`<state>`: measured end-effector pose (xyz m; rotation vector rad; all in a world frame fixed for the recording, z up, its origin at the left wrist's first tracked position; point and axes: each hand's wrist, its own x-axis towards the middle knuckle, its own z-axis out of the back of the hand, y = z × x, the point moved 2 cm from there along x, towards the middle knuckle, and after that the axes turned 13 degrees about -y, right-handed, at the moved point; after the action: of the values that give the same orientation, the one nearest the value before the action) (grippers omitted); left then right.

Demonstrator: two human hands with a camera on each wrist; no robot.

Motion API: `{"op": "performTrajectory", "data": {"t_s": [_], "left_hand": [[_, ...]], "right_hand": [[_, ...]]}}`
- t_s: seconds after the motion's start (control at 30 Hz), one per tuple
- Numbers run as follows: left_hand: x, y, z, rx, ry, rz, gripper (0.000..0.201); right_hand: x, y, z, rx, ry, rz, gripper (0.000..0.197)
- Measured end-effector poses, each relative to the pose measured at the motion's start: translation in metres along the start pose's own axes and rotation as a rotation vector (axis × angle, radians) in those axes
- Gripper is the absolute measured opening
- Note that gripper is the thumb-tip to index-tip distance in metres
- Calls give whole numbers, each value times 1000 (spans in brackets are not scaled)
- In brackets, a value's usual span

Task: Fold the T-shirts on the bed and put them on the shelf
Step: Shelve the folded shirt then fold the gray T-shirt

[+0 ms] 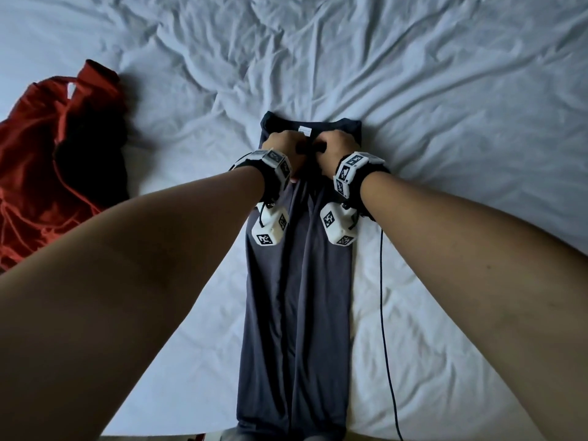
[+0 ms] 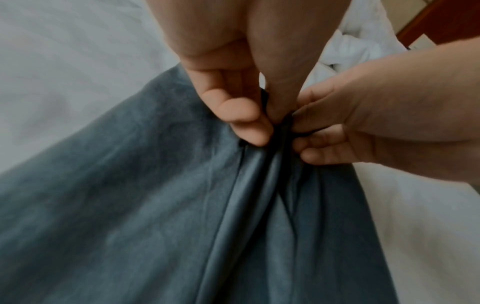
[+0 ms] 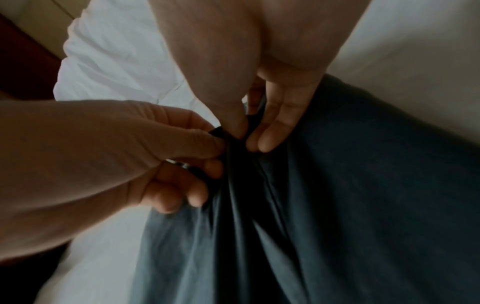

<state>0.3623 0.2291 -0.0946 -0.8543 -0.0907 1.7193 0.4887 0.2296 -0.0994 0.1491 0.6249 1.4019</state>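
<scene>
At frame centre, a grey T-shirt [image 1: 296,281] was laid lengthwise on the bed [image 1: 445,90], its far collar end pinched by the left hand [image 1: 280,144] and right hand [image 1: 337,144], side by side.

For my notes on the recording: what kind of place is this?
Probably a bedroom: a bed with a wrinkled white sheet, a pillow by dark wood, and T-shirts, one grey, one red, lying on it.
</scene>
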Motion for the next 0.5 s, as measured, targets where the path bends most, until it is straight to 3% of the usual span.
{"op": "performTrajectory", "data": {"t_s": [0.2, 0.4, 0.5], "left_hand": [[15, -3, 7, -182, -159, 63, 8], [12, 2, 4, -181, -117, 94, 13], [0, 3, 9, -253, -178, 112, 23]], "right_hand": [[11, 6, 8, 198, -181, -109, 23], [7, 3, 3, 188, -123, -120, 30], [-7, 8, 10, 273, -265, -114, 29]]}}
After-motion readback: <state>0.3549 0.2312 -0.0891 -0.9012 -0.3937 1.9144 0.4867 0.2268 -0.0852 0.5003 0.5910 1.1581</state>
